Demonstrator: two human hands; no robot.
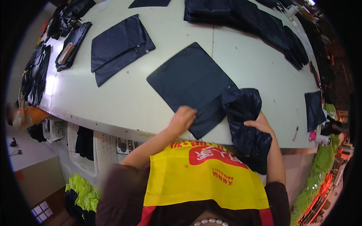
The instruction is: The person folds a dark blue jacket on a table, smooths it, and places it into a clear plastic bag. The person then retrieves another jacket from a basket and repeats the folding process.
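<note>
A dark navy folded fabric piece (pixel 190 77) lies flat on the white table in front of me, turned cornerwise. My left hand (pixel 183 120) rests at its near left edge, the fingers closed together on the cloth. My right hand (pixel 259 123) grips a crumpled, shiny navy garment part (pixel 243 107), thumb on top and the other fingers hidden beneath. This bunched part meets the flat piece at its right side and hangs over the table's near edge, against my yellow apron (pixel 211 180).
Another folded navy piece (pixel 120 47) lies at the far left, and a long stack of navy pieces (pixel 245 19) runs along the far right. A pink pen (pixel 295 133) is near the right edge. White plastic baskets (pixel 107 148) stand below the table at left. Another person (pixel 28 115) is there.
</note>
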